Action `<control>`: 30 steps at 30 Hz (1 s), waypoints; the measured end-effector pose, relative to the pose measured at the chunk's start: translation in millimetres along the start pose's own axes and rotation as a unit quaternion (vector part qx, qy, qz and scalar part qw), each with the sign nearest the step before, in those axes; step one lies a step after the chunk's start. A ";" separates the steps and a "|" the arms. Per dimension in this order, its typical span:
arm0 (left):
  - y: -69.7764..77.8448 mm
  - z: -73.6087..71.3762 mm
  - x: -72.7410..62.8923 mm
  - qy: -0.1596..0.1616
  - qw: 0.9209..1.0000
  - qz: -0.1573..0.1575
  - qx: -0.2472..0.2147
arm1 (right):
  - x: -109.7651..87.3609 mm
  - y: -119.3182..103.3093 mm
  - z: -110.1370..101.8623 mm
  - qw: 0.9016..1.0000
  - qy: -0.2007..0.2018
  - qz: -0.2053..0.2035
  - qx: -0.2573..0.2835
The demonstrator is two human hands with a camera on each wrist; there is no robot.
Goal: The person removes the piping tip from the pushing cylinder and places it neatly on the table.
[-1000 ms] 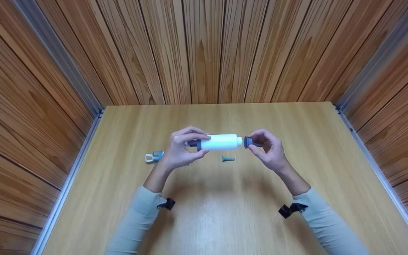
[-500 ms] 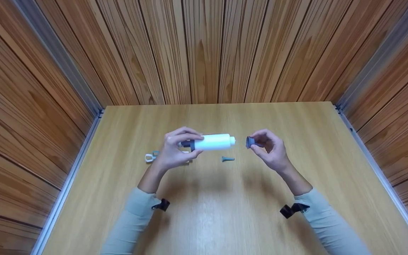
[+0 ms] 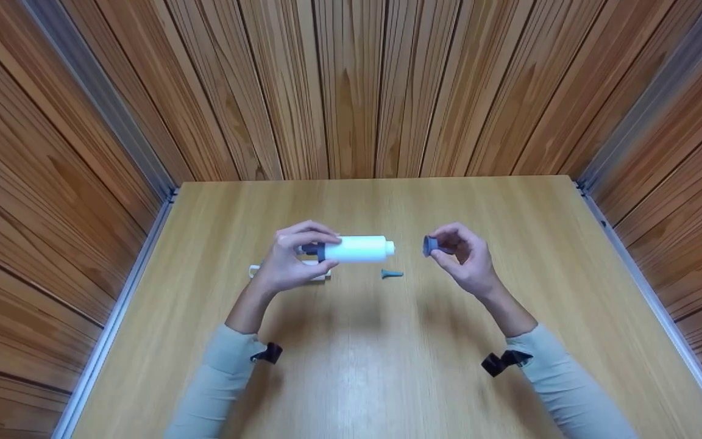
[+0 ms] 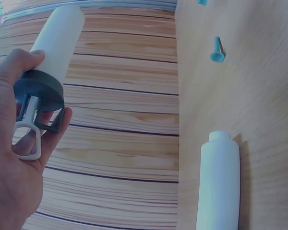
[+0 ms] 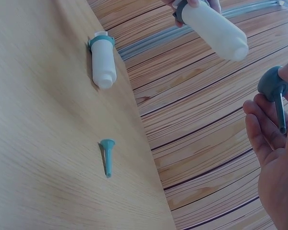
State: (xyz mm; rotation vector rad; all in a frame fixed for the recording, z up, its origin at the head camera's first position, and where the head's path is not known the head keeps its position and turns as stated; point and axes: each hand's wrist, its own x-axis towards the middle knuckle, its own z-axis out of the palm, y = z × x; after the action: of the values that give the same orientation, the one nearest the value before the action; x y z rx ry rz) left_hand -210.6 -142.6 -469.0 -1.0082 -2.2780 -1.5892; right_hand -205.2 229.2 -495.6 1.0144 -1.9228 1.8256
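Observation:
My left hand (image 3: 290,259) holds a white plastic syringe (image 3: 360,249) level above the table, gripping it at its dark grey collar. In the left wrist view, a white ring-handled plunger (image 4: 28,136) shows below the collar, near the palm. The barrel's narrow neck points toward my right hand (image 3: 465,259). Thumb and fingers of that hand pinch a dark blue-grey nozzle (image 3: 429,246), its wide end facing the syringe with a gap between them. From the right wrist, the nozzle's thin tube (image 5: 280,112) shows pointing toward the palm.
A second white syringe (image 5: 103,62) with a teal collar lies on the wooden table (image 3: 351,378), partly hidden under my left hand in the head view. A small teal nozzle (image 3: 392,274) lies to its right. Wood-panelled walls (image 3: 360,91) stand around the table.
My left hand has moved left with the syringe, away from the nozzle, widening the gap. The neck was touching or very close to the nozzle before. My right hand has barely moved.

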 end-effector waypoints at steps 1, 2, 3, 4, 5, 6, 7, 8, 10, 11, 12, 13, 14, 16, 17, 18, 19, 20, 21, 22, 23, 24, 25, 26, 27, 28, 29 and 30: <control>-0.2 -1.4 -0.7 -0.003 1.000 -0.004 0.001 | 0.2 -0.2 0.1 1.000 0.000 0.000 0.000; -0.4 -2.8 -1.5 -0.005 1.000 -0.007 0.003 | 0.5 -0.4 0.3 1.000 -0.001 0.001 0.000; -0.8 -4.2 -2.4 -0.006 1.000 -0.009 0.005 | 0.8 -0.6 0.4 1.000 -0.001 0.002 -0.001; -1.2 -5.7 -3.3 -0.006 1.000 -0.011 0.008 | 1.1 -0.8 0.5 1.000 -0.001 0.002 -0.001; -1.6 -7.2 -4.3 -0.004 1.000 -0.012 0.009 | 1.5 -0.9 0.6 1.000 -0.001 0.002 0.000; -1.9 -8.7 -5.4 -0.003 1.000 -0.014 0.011 | 1.7 -1.0 0.8 1.000 -0.002 0.003 -0.001; -2.3 -10.2 -6.6 -0.002 1.000 -0.016 0.011 | 2.0 -1.4 1.0 1.000 -0.002 0.004 -0.002; -2.6 -11.7 -7.9 -0.001 1.000 -0.018 0.011 | 2.1 -1.3 1.2 1.000 -0.002 0.004 -0.002; -3.3 -14.5 -10.5 -0.001 1.000 -0.025 0.013 | 2.4 -1.2 1.5 1.000 -0.002 0.003 -0.002; -3.8 -15.8 -11.9 -0.002 0.999 -0.029 0.015 | 2.4 -1.3 1.6 1.000 -0.001 0.004 -0.001; -4.1 -17.2 -13.4 -0.002 0.999 -0.032 0.017 | 2.4 -1.4 1.7 1.000 -0.001 0.005 -0.003; -4.3 -18.5 -14.9 -0.003 0.999 -0.036 0.021 | 2.2 -1.6 1.9 1.000 -0.001 0.005 -0.001; -4.5 -19.9 -16.6 -0.002 0.999 -0.039 0.024 | 1.9 -1.5 2.0 1.000 0.000 0.006 0.001; -4.9 -22.9 -20.1 -0.001 0.999 -0.044 0.032 | 1.2 -2.0 2.4 1.000 0.002 0.010 0.001; -5.2 -24.7 -22.0 0.000 0.998 -0.047 0.035 | 0.9 -2.1 2.6 1.000 0.002 0.011 0.002; -5.4 -26.6 -24.1 0.001 0.998 -0.051 0.038 | 0.6 -2.1 2.7 1.000 0.003 0.012 0.003; -5.5 -28.5 -26.1 0.003 0.998 -0.055 0.041 | 0.4 -2.1 2.8 1.000 0.004 0.012 0.004; -5.9 -30.7 -28.2 0.004 0.997 -0.060 0.042 | 0.3 -2.0 2.7 1.000 0.004 0.013 0.002; -6.1 -33.0 -30.2 0.006 0.997 -0.063 0.044 | 0.2 -2.0 2.7 1.000 0.004 0.014 0.001; -6.5 -35.3 -32.2 0.008 0.997 -0.065 0.046 | 0.1 -1.9 2.6 1.000 0.004 0.015 0.000; -7.1 -37.4 -34.2 0.011 0.997 -0.068 0.047 | 0.2 -1.9 2.6 1.000 0.004 0.015 0.000; -7.6 -39.5 -36.3 0.015 0.996 -0.068 0.049 | 0.2 -1.8 2.5 1.000 0.003 0.014 -0.001; -8.1 -41.8 -38.2 0.018 0.996 -0.069 0.049 | 0.0 -1.6 2.4 1.000 0.003 0.015 -0.001; -8.5 -43.9 -40.0 0.021 0.996 -0.068 0.049 | 0.0 -1.7 2.4 1.000 0.002 0.015 -0.001; -8.9 -45.8 -41.6 0.024 0.996 -0.066 0.050 | -0.1 -1.6 2.4 1.000 0.002 0.015 -0.002; -9.5 -47.8 -43.2 0.026 0.996 -0.065 0.049 | -0.1 -1.6 2.4 1.000 0.002 0.015 -0.002; -9.9 -49.6 -44.5 0.029 0.996 -0.064 0.049 | -0.2 -1.7 2.4 1.000 0.002 0.015 0.000; -10.1 -51.5 -45.7 0.030 0.996 -0.064 0.049 | -0.3 -1.8 2.4 1.000 0.002 0.015 0.000</control>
State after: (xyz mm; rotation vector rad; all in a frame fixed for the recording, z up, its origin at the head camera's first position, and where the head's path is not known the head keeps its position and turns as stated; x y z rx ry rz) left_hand -194.0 -209.5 -478.8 -0.7946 -2.3954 -1.5156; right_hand -203.2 227.1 -494.7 0.9850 -1.9462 1.8423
